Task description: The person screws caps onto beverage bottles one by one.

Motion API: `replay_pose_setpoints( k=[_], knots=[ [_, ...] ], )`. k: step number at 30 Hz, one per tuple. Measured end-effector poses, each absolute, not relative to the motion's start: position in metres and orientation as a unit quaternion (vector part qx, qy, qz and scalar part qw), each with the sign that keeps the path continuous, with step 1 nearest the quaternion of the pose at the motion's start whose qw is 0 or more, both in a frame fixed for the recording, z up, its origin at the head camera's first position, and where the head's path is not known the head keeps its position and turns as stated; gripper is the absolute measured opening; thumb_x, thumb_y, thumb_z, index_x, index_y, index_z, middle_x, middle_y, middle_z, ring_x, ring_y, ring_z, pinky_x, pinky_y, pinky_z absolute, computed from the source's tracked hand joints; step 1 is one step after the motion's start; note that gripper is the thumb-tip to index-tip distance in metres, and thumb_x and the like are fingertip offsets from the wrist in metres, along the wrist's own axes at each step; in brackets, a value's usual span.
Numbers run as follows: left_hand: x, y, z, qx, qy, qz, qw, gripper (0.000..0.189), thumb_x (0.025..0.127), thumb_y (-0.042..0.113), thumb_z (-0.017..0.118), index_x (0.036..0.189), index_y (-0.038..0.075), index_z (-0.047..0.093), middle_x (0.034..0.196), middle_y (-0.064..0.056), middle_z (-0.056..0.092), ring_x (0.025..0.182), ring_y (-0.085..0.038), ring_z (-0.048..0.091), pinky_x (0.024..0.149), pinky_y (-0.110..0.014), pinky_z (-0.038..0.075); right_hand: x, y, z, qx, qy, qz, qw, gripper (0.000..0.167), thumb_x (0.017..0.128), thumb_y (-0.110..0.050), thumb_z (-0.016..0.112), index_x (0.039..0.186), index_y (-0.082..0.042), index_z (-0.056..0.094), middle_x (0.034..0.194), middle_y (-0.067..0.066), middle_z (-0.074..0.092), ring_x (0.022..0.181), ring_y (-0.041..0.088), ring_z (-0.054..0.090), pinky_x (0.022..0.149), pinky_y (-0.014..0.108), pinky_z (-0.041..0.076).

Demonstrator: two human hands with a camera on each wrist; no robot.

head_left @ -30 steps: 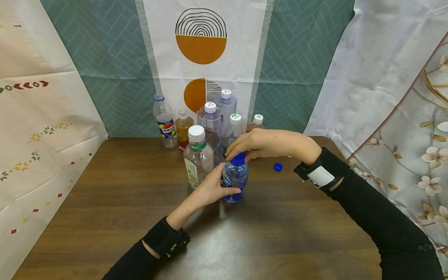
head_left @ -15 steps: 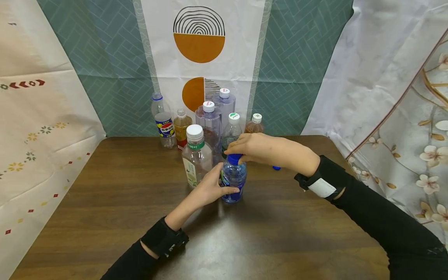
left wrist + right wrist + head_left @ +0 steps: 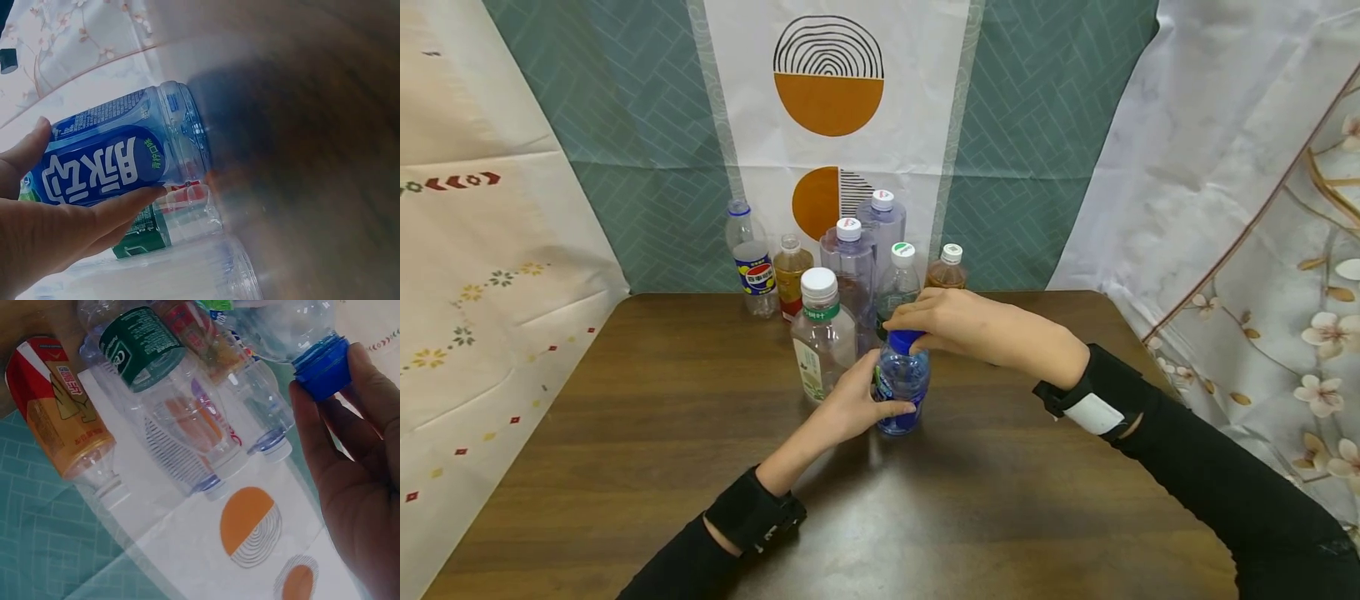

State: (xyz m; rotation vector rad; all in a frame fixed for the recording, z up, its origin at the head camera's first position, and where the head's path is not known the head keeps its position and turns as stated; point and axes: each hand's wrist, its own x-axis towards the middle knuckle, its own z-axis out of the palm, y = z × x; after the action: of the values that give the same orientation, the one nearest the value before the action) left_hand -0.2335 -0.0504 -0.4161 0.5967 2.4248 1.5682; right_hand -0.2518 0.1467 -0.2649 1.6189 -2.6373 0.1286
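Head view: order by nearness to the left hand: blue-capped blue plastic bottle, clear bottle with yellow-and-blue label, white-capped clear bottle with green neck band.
1. Blue-capped blue plastic bottle: gripped by the left hand.
2. White-capped clear bottle: just beyond the hand.
3. Yellow-and-blue-labelled clear bottle: back left.

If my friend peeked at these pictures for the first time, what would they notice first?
Probably the blue bottle on the table, with the left hand around its side and the right hand pinching its blue cap. Next, maybe the big orange half-circle on the white cloth hanging behind the table.
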Motion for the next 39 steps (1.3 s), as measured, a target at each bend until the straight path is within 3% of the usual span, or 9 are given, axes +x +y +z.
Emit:
replay_pose_setpoints(
  k=[7, 12, 19, 24, 39],
  knots=[
    [-0.232, -0.048, -0.415, 0.197, 0.821, 0.526, 0.101, 0.081, 0.083, 0.021, 0.087, 0.148, 0.006, 0.041, 0.140, -0.013, 0.057, 0.128, -0.032, 0.057, 0.108, -0.054, 0.045, -0.240, 0.167, -0.281, 0.469, -0.872, 0.138, 0.014, 0.059, 0.088, -0.012, 0.079, 0.142, -0.002, 0.058, 0.138, 0.013, 0.063, 0.125, 0.032, 0.059, 0.102, 0.045, 0.052],
    [-0.233, -0.046, -0.415, 0.195, 0.827, 0.517, 0.100, 0.082, 0.082, 0.022, 0.088, 0.148, 0.005, 0.042, 0.141, -0.015, 0.056, 0.129, -0.033, 0.056, 0.109, -0.054, 0.045, -0.229, 0.186, -0.308, 0.397, -0.903, 0.161, 0.032, 0.068, 0.089, -0.013, 0.079, 0.148, -0.001, 0.048, 0.140, 0.017, 0.060, 0.125, 0.035, 0.059, 0.102, 0.050, 0.051],
    [-0.242, -0.043, -0.418, 0.206, 0.826, 0.519, 0.080, 0.083, 0.083, 0.023, 0.087, 0.148, 0.003, 0.041, 0.140, -0.016, 0.056, 0.130, -0.034, 0.055, 0.108, -0.054, 0.046, -0.216, 0.211, -0.353, 0.329, -0.926, 0.168, 0.074, 0.064, 0.090, -0.010, 0.078, 0.146, 0.004, 0.049, 0.137, 0.023, 0.061, 0.121, 0.041, 0.060, 0.099, 0.054, 0.052],
    [-0.250, -0.038, -0.418, 0.195, 0.825, 0.525, 0.071, 0.085, 0.084, 0.023, 0.086, 0.150, 0.000, 0.037, 0.142, -0.019, 0.055, 0.132, -0.035, 0.054, 0.110, -0.053, 0.044, -0.207, 0.221, -0.376, 0.304, -0.933, 0.180, 0.071, 0.058, 0.092, -0.011, 0.077, 0.143, 0.003, 0.053, 0.135, 0.022, 0.062, 0.122, 0.040, 0.061, 0.099, 0.053, 0.052],
    [-0.245, -0.038, -0.422, 0.181, 0.818, 0.542, 0.064, 0.099, 0.083, 0.021, 0.087, 0.156, -0.001, 0.024, 0.147, -0.022, 0.047, 0.135, -0.036, 0.049, 0.113, -0.056, 0.039, -0.201, 0.227, -0.395, 0.291, -0.938, 0.183, 0.050, 0.054, 0.094, -0.016, 0.074, 0.141, 0.003, 0.055, 0.137, 0.021, 0.060, 0.126, 0.040, 0.058, 0.101, 0.054, 0.051]
  ],
)
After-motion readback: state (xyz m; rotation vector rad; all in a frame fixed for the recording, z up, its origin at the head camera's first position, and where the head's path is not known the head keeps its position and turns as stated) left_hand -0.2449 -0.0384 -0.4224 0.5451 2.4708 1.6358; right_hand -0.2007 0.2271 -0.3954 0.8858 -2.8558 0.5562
